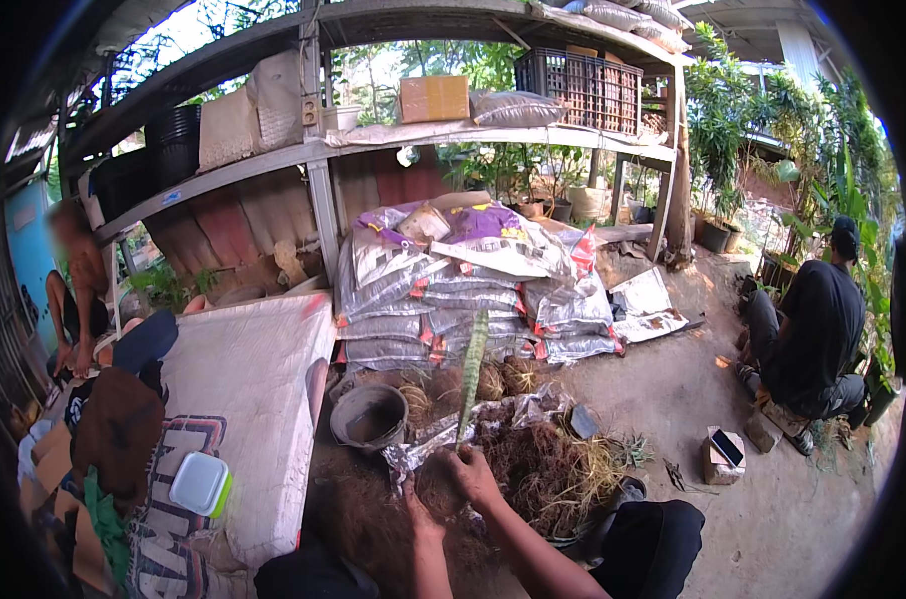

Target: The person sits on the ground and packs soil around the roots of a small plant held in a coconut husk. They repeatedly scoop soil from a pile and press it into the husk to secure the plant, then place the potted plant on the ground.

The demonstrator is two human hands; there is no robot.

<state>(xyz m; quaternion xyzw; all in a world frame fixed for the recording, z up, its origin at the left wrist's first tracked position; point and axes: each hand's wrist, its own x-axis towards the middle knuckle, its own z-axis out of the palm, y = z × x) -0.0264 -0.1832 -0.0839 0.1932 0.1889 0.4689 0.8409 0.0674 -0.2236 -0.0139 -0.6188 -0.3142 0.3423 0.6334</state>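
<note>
Between my two hands is a round, brown, fibrous root ball (439,483) with a tall mottled snake plant leaf (474,367) rising from it. My left hand (424,517) cups the ball from the lower left. My right hand (475,478) grips its right side, close to the leaf's base. Silver plastic sheeting (402,458) lies just beyond my left fingers. To the right, a heap of brown coir-like fibre (528,464) mixes with yellow straw-like strands (591,472). A dark bucket (369,417) stands behind my left hand. Several tied fibrous balls (519,374) sit behind the heap.
Stacked silver sacks (468,299) rise ahead, below a wooden shelf (498,136). At left, a pale mat (258,374) bears a lidded plastic container (200,483). A phone (726,447) rests on a block at right. One person (820,329) squats at right; another (82,284) sits at left.
</note>
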